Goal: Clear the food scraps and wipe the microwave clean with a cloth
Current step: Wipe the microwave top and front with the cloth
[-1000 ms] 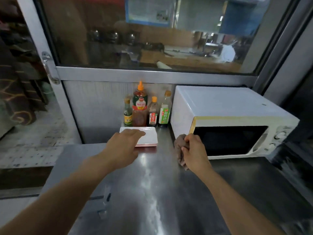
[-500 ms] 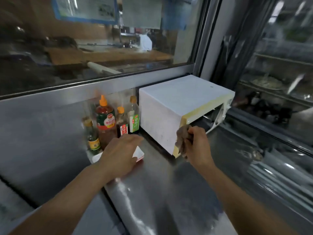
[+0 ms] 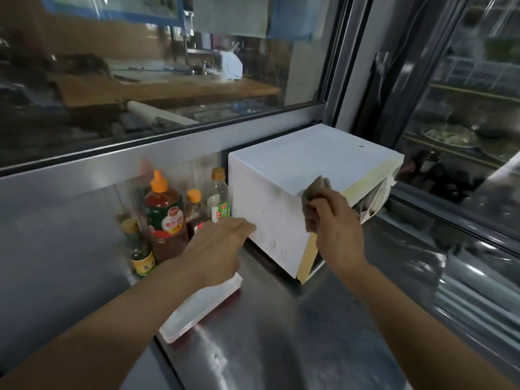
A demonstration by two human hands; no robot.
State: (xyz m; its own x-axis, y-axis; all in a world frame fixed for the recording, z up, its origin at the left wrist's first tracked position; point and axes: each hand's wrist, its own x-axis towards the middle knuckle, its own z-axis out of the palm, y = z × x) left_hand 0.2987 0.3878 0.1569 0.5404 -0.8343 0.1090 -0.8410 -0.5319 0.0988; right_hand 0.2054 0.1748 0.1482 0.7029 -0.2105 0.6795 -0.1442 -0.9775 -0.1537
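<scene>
Right now the right hand (image 3: 336, 225) grips a bunched brown cloth (image 3: 315, 197) and presses it on the near top corner of the microwave (image 3: 309, 161), where top, side and yellowed door frame meet. Left hand (image 3: 216, 250) is flat, fingers straight, tips touching the lower side panel by the vent slots, w/ the palm hovering over a stack of white trays (image 3: 197, 308); it looks like it's bracing the unit. Microwave sits on a steel counter (image 3: 267, 347), far right, tight against the window frame; door seems shut, so interior and any scraps aren't visible.

Judging from this, exterior wipe is under way; inside is likely still to do.

To do it well:
- Side panel shows dark specks, esp. mid and lower, so work top to bottom w/ overlapping strokes.
- Keep firm pressure along the yellowed edge; grime probably sits in that seam.
- Refold cloth to a clean face, else it just smears.
- Go easy over vent slots, don't push dirt in.
- Keep the left hand bracing so the unit doesn't slide.
- Bottles (image 3: 166, 218) stand just left of the microwave; watch the elbow, they'd tip easily.
</scene>
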